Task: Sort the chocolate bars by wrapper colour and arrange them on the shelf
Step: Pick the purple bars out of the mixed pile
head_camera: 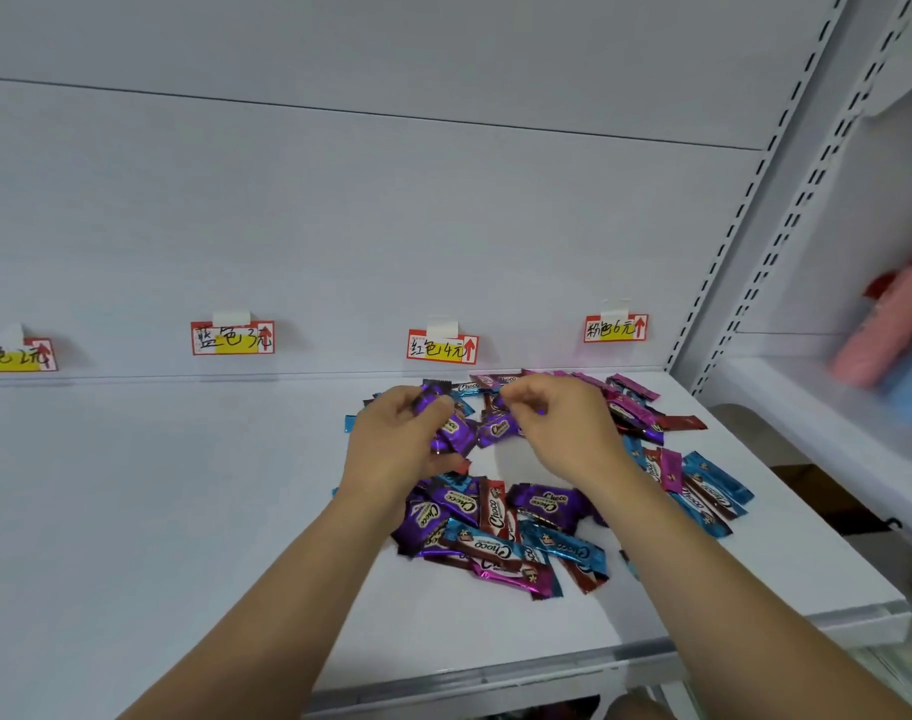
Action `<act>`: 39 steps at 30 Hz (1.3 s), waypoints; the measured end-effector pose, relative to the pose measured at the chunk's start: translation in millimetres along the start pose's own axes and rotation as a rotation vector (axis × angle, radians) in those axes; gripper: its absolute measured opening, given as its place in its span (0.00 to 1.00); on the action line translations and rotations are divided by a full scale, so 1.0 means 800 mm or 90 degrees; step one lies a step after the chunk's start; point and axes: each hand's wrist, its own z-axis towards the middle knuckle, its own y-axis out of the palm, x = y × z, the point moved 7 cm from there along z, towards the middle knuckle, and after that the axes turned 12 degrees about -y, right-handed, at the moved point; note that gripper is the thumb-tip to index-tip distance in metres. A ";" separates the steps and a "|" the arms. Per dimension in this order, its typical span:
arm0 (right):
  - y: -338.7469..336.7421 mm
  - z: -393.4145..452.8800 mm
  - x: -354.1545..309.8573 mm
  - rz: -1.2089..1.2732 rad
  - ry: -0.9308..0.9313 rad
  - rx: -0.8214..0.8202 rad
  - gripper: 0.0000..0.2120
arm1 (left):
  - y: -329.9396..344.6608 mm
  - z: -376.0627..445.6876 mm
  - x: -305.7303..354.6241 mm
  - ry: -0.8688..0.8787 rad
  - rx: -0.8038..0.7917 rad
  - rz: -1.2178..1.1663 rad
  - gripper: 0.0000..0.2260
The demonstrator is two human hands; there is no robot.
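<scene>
While the heap is unsorted, we log the scene as follows.

Bars: mixed pile (521, 517) of purple, blue, red and pink wrappers, spread on the right half of the shelf (157, 485), overlapping one another.

Labels: four price tags on the back wall. Blue tag (233, 337), red tag (442, 347) and pink tag (616, 327) are readable; the leftmost tag (14, 354) is cut by the frame edge, its colour word unreadable.

Left hand (396, 439): fingers curled round purple bars (451, 426), more than one; exact count unclear.

Right hand (557, 423): fingers bent toward the pile top, apparently pinching at a purple wrapper (498, 428); the grip itself is hidden behind the knuckles, so we cannot tell.

Step in hand (our judgement): collecting the purple bars out of the heap.

Progress (judgement): early. No colour group lies under any tag yet.

How to do it well: lift each bar by one wrapper end rather than drag, since foil slides and would scatter its neighbours. Keep the gathered purples aligned in the left hand, logos one way. Finish one colour before starting another. Set the stack under its matching tag, well apart from the heap.

Risk: dark purple and pink foils look alike under glare; check each.
</scene>
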 end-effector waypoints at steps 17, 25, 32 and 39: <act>0.031 0.003 -0.060 0.253 0.061 -0.054 0.08 | -0.032 0.013 0.001 -0.052 -0.013 -0.040 0.14; 0.049 0.030 -0.071 0.006 -0.044 -0.014 0.09 | -0.067 0.008 0.009 -0.014 0.061 -0.016 0.13; 0.101 0.049 -0.025 -0.189 0.022 -0.297 0.19 | -0.102 0.010 0.005 -0.071 0.040 -0.034 0.12; 0.056 0.058 -0.033 -0.229 0.039 -0.283 0.07 | -0.126 0.003 0.000 -0.078 0.016 -0.036 0.10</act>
